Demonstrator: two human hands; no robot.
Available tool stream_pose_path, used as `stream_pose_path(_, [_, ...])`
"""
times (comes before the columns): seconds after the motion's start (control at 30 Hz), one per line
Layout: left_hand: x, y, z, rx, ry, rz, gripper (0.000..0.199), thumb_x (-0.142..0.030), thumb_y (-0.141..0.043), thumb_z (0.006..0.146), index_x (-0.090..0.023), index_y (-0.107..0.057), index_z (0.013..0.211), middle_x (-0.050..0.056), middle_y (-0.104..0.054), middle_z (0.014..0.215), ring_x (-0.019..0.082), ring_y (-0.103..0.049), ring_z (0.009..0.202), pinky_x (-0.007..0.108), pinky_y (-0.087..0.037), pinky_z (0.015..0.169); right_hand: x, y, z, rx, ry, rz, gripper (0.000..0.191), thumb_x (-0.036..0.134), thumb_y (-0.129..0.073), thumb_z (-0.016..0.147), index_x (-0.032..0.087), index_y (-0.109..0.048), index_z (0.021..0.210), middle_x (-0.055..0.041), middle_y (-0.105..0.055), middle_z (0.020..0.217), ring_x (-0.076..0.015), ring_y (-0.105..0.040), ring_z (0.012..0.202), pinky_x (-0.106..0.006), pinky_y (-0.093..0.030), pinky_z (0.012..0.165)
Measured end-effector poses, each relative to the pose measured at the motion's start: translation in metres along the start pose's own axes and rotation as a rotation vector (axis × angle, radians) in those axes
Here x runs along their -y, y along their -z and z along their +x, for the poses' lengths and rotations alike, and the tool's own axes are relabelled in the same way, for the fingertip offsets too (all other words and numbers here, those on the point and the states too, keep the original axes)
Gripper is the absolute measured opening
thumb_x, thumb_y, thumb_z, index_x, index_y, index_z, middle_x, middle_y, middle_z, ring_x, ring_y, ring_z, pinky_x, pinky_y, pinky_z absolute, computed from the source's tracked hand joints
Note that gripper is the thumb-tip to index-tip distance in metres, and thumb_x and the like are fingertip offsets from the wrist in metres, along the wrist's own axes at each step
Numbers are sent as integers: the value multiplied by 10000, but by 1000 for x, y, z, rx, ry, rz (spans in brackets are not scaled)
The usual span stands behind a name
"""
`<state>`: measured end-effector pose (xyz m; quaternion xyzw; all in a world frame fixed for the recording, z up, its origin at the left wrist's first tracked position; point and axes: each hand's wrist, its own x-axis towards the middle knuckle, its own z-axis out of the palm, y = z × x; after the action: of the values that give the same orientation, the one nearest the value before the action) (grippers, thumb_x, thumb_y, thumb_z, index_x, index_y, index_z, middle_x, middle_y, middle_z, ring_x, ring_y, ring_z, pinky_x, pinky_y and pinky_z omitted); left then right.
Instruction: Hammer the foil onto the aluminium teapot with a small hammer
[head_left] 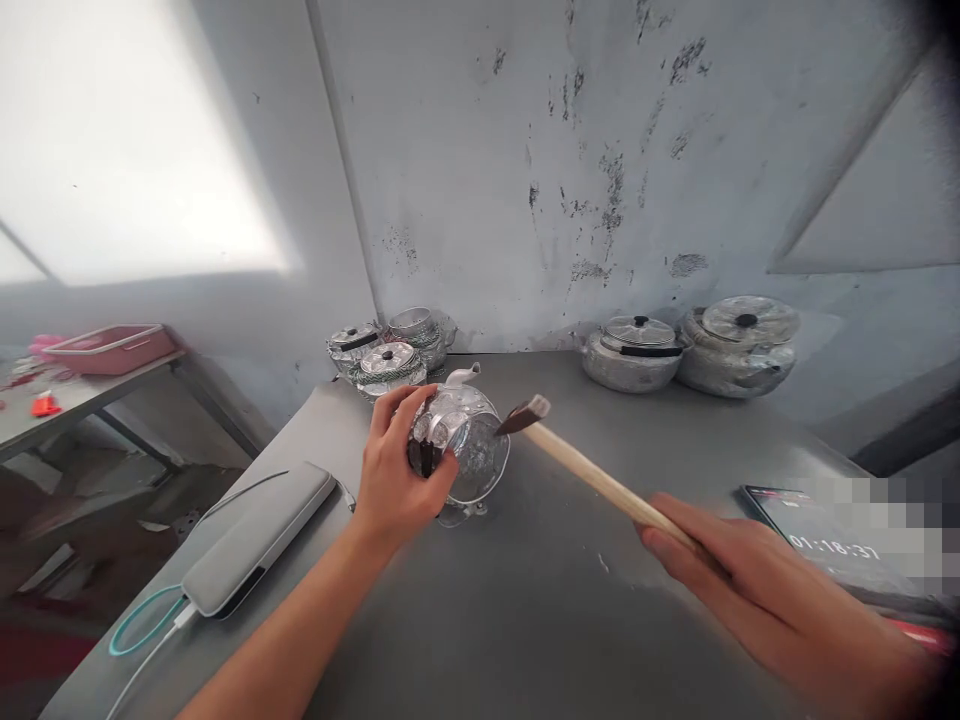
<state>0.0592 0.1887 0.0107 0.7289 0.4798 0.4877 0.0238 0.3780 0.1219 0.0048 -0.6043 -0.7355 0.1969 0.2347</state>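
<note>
Kettle, silvery and tipped over on the grey surface, rests in the grasp of my left hand. My fingers curve over its near left side with the thumb set apart from them, pinching the metal body between. The spout points away from me, and a broad round face of the kettle is turned to the right.

My right hand, to the right of the kettle and nearer to me, is wrapped firmly round the pale wooden handle of a hammer; I have the fingers pressed together on it. The dark head reaches the kettle's right rim, though I cannot tell whether it touches.

Just beyond the kettle, to its left, three smaller lidded or open vessels stand grouped near the wall. Beyond it to the right sit two wide lidded pots, side by side, each with a black knob on its lid. To the left of the kettle and nearer to me lies a grey case with cables at its ends. Well to the right of the kettle, a phone lies showing 01:18:37. Far left of the kettle, a pink tray stands on another surface.
</note>
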Motion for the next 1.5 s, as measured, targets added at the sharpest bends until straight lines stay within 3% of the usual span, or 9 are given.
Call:
stream_pose_path(0.13, [0, -1, -3, 78, -43, -51, 514, -331, -613, 914, -268, -505, 1413, 99, -466, 1426, 293, -463, 1346, 445, -391, 1141, 5, -9, -2, 164, 9, -38, 364, 573, -468, 978, 265, -593, 832, -13, -631, 678, -196, -582, 612, -291, -391, 544])
stream_pose_path(0.43, [-13, -2, 9, 270, -18, -105, 403, -431, -457, 1023, -313, -520, 1403, 66, -432, 1501, 272, -399, 1410, 435, -331, 1165, 19, -34, -2, 151, -10, -119, 308, 476, -360, 1044, 277, -581, 961, -24, -687, 770, -231, -663, 710, -303, -374, 572])
stream_pose_path(0.67, [-35, 19, 47, 425, 146, 63, 441, -644, -513, 917, -220, -576, 1019, 80, -639, 1147, 274, -609, 973, 397, -456, 898, 41, -41, 0, 206, 31, -109, 331, 415, -278, 1067, 252, -553, 981, -30, -666, 761, -243, -652, 725, -316, -327, 598])
stream_pose_path(0.83, [-38, 32, 66, 727, 160, 117, 522, -481, -548, 881, -318, -527, 1377, 48, -654, 1032, 284, -625, 933, 332, -460, 754, 59, -39, 0, 303, 14, -1, 338, 399, -250, 1069, 252, -552, 1034, -13, -642, 722, -200, -585, 619, -302, -316, 577])
stream_pose_path(0.93, [-36, 36, 66, 802, 159, 52, 468, -388, -482, 895, -370, -594, 1349, 40, -647, 1160, 264, -635, 937, 303, -467, 702, 61, -42, -2, 310, 34, 74, 337, 394, -263, 1069, 252, -569, 1062, -23, -658, 770, -204, -605, 679, -303, -337, 606])
stream_pose_path(1.07, [-36, 43, 60, 823, 134, 2, 453, -434, -540, 885, -345, -625, 1321, 49, -579, 1354, 253, -633, 934, 300, -483, 690, 59, -47, -5, 328, 42, 119, 330, 397, -271, 1065, 252, -566, 1036, -4, -627, 737, -176, -533, 608, -296, -338, 581])
stream_pose_path(1.2, [-38, 47, 52, 772, 119, 42, 643, -597, -706, 781, -328, -597, 1355, 65, -590, 1328, 270, -622, 973, 331, -493, 783, 58, -52, -10, 334, 59, 177, 319, 382, -281, 1065, 241, -554, 981, -16, -649, 791, -189, -601, 700, -317, -412, 660])
stream_pose_path(1.4, [-30, 29, 47, 527, 97, -70, 614, -523, -759, 778, -322, -589, 1333, 61, -610, 1305, 261, -614, 984, 363, -486, 842, 56, -48, -14, 290, 54, 239, 278, 396, -311, 1061, 253, -546, 1098, -30, -674, 950, -209, -635, 829, -353, -446, 737])
stream_pose_path(1.5, [-23, 10, 42, 406, 52, -227, 586, -465, -770, 795, -309, -583, 1328, 48, -582, 1365, 283, -551, 1202, 378, -427, 1026, 54, -41, -12, 246, 15, 213, 265, 393, -304, 1057, 252, -527, 1081, -16, -655, 870, -194, -599, 732, -338, -431, 673])
